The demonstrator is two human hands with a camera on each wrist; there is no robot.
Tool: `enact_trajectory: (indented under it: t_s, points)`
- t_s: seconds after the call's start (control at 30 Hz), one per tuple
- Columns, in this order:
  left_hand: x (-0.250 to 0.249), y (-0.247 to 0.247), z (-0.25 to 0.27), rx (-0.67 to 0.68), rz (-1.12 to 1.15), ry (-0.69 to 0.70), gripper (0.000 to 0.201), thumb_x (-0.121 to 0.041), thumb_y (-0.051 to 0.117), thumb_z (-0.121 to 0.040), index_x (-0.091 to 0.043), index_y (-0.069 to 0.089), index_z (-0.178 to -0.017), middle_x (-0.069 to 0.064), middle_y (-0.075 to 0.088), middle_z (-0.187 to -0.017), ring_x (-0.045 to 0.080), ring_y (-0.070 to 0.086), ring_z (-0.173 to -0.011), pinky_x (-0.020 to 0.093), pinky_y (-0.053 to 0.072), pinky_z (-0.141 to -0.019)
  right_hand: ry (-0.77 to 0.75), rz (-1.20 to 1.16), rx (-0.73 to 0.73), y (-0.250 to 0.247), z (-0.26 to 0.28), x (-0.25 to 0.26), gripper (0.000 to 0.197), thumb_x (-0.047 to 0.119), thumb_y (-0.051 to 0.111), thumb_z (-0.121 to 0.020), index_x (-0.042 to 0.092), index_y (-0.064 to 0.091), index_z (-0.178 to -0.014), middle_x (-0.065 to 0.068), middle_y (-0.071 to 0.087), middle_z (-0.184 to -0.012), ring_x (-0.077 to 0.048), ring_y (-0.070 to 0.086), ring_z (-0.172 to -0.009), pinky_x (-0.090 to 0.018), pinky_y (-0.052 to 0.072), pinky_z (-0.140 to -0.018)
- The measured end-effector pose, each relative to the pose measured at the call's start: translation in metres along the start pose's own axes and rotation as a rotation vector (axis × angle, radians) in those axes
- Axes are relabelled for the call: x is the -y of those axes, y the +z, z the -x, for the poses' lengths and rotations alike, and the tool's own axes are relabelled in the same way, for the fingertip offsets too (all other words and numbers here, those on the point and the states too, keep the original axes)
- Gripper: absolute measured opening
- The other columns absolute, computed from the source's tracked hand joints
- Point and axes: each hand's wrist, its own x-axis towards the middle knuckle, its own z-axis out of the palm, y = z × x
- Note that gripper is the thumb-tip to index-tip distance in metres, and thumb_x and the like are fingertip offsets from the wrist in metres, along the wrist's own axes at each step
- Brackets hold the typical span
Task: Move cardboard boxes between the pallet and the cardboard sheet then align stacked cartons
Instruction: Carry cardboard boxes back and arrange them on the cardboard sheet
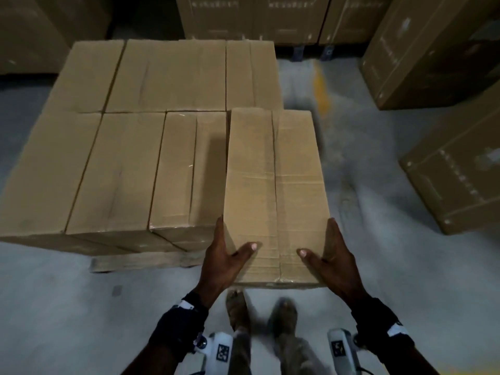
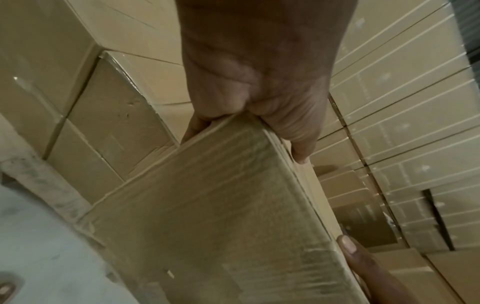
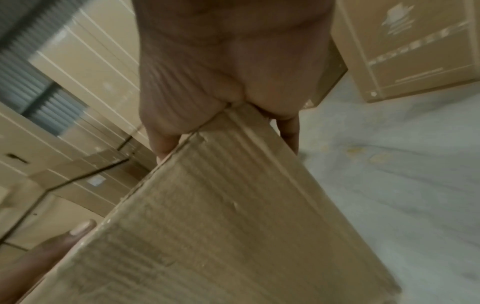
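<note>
I carry a plain brown cardboard box (image 1: pixel 276 190) in front of me, just right of the stacked cartons (image 1: pixel 121 158) on the wooden pallet (image 1: pixel 140 262). My left hand (image 1: pixel 226 249) presses flat on its left side, thumb lying on the top face. Opposite, my right hand (image 1: pixel 328 253) presses the right side the same way. The left wrist view shows my left hand (image 2: pixel 259 82) straddling the box (image 2: pixel 221 216) at its near top edge. From the right wrist, my right hand (image 3: pixel 228 72) straddles the box (image 3: pixel 221 216) likewise. The box's underside is hidden.
Large printed cartons stand at the right (image 1: pixel 454 185), far right (image 1: pixel 433 50) and along the back (image 1: pixel 254 17). Grey concrete floor (image 1: pixel 365 158) with a yellow mark (image 1: pixel 322 87) lies right of the pallet. My feet (image 1: pixel 238 307) are under the box's near end.
</note>
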Motion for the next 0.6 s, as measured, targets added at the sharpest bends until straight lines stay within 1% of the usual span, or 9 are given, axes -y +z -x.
enact_trajectory:
  t_s: [0.13, 0.2, 0.27, 0.33, 0.37, 0.4, 0.43, 0.5, 0.6]
  points:
    - [0.027, 0.019, -0.059, -0.003, -0.015, -0.044, 0.106, -0.055, 0.08, -0.073, -0.032, 0.019, -0.157, -0.015, 0.053, -0.138, -0.003, 0.05, -0.121, 0.017, 0.041, -0.099, -0.01, -0.032, 0.009, 0.021, -0.063, -0.015, 0.106, 0.04, 0.083, -0.079, 0.042, 0.008, -0.154, 0.039, 0.034, -0.133, 0.004, 0.037, -0.126, 0.001, 0.031, -0.09]
    - [0.041, 0.028, -0.084, -0.029, -0.013, -0.051, 0.1, -0.053, 0.081, -0.073, -0.039, 0.023, -0.154, -0.021, 0.054, -0.134, -0.017, 0.048, -0.112, 0.009, 0.039, -0.095, -0.046, -0.051, 0.016, 0.033, -0.09, -0.023, 0.104, 0.045, 0.082, -0.077, 0.048, 0.009, -0.15, 0.03, 0.035, -0.144, 0.003, 0.036, -0.132, 0.0, 0.03, -0.096]
    - [0.061, 0.037, -0.108, -0.044, -0.031, -0.038, 0.092, -0.051, 0.081, -0.073, -0.053, 0.023, -0.144, -0.03, 0.053, -0.125, -0.026, 0.048, -0.106, -0.002, 0.036, -0.087, -0.069, -0.062, 0.022, 0.047, -0.119, -0.039, 0.101, 0.048, 0.082, -0.075, 0.054, 0.012, -0.147, 0.031, 0.038, -0.145, 0.006, 0.037, -0.132, 0.004, 0.028, -0.096]
    - [0.077, 0.045, -0.129, -0.054, -0.054, -0.017, 0.089, -0.056, 0.081, -0.073, -0.059, 0.023, -0.141, -0.027, 0.053, -0.132, -0.018, 0.048, -0.12, 0.004, 0.038, -0.096, -0.075, -0.059, 0.025, 0.06, -0.143, -0.053, 0.103, 0.058, 0.082, -0.074, 0.058, 0.01, -0.148, 0.033, 0.036, -0.148, 0.006, 0.035, -0.138, -0.005, 0.031, -0.107]
    - [0.088, 0.048, -0.139, -0.07, -0.083, -0.001, 0.091, -0.063, 0.079, -0.073, -0.056, 0.023, -0.144, -0.02, 0.05, -0.143, -0.007, 0.044, -0.132, 0.016, 0.038, -0.107, -0.078, -0.048, 0.024, 0.066, -0.153, -0.06, 0.107, 0.064, 0.081, -0.073, 0.057, 0.007, -0.151, 0.028, 0.034, -0.155, 0.001, 0.032, -0.143, -0.017, 0.033, -0.114]
    - [0.101, 0.052, -0.149, -0.091, -0.14, 0.019, 0.097, -0.071, 0.074, -0.073, -0.048, 0.022, -0.151, -0.011, 0.039, -0.156, 0.006, 0.03, -0.146, 0.03, 0.032, -0.117, -0.068, -0.047, 0.02, 0.072, -0.163, -0.068, 0.111, 0.067, 0.08, -0.072, 0.054, 0.006, -0.153, 0.021, 0.031, -0.16, -0.003, 0.031, -0.146, -0.029, 0.034, -0.119]
    - [0.111, 0.055, -0.157, -0.117, -0.224, 0.031, 0.106, -0.078, 0.066, -0.072, -0.038, 0.017, -0.157, -0.007, 0.021, -0.166, 0.01, 0.009, -0.154, 0.04, 0.02, -0.124, -0.056, -0.052, 0.021, 0.077, -0.171, -0.074, 0.113, 0.066, 0.081, -0.072, 0.052, 0.005, -0.155, 0.016, 0.03, -0.162, -0.006, 0.03, -0.147, -0.036, 0.034, -0.12]
    - [0.127, 0.058, -0.172, -0.157, -0.392, 0.076, 0.113, -0.084, 0.053, -0.074, -0.024, 0.012, -0.16, -0.008, -0.001, -0.168, 0.007, -0.015, -0.153, 0.044, -0.002, -0.125, -0.046, -0.067, 0.021, 0.087, -0.186, -0.083, 0.112, 0.055, 0.083, -0.072, 0.049, 0.007, -0.154, 0.014, 0.03, -0.162, -0.005, 0.032, -0.146, -0.039, 0.036, -0.119]
    - [0.14, 0.063, -0.189, -0.175, -0.514, 0.114, 0.112, -0.087, 0.045, -0.077, -0.017, 0.016, -0.16, -0.006, -0.003, -0.169, 0.012, -0.016, -0.153, 0.047, -0.007, -0.124, -0.046, -0.077, 0.014, 0.097, -0.205, -0.094, 0.111, 0.05, 0.082, -0.071, 0.047, 0.01, -0.155, 0.017, 0.031, -0.159, -0.003, 0.034, -0.143, -0.039, 0.038, -0.118]
